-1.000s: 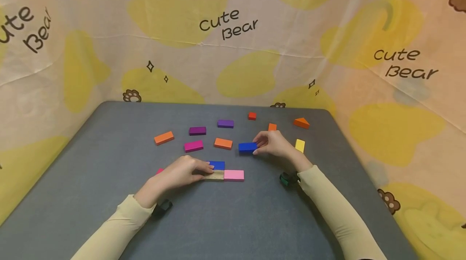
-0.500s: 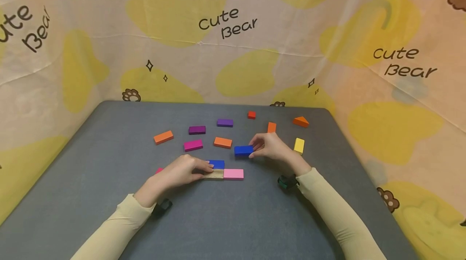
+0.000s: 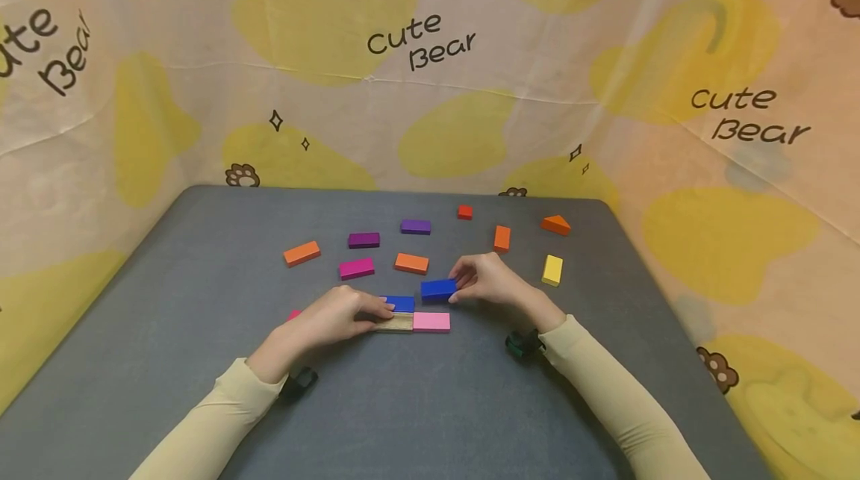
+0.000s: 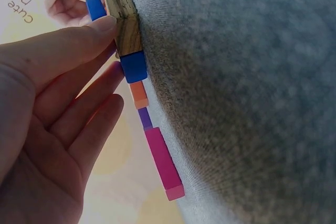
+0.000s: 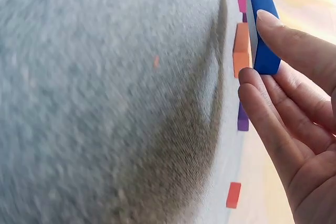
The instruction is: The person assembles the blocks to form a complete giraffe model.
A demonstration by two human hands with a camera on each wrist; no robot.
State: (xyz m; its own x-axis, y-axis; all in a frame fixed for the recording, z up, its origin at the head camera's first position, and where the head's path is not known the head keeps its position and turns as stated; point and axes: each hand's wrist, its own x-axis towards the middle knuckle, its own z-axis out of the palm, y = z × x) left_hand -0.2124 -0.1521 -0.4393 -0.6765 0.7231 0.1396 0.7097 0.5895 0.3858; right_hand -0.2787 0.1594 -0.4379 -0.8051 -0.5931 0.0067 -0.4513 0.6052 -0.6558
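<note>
In the head view, the right hand (image 3: 493,278) pinches a blue rectangular block (image 3: 438,290) near the pink block (image 3: 431,322), which lies on the counter (image 3: 403,405). The held piece seems lifted and is taken by one end only, so its free end could perhaps swing and strike the second blue block (image 3: 401,304).

In the left wrist view, the left hand (image 4: 58,108) is loose, its thumb and fingertips resting on the wooden block (image 4: 127,34) and its blue neighbour. Too strong pressure might separate these two.

In the right wrist view, the grip is narrow around the held block; if the thumb slips, it could fall crooked.
</note>
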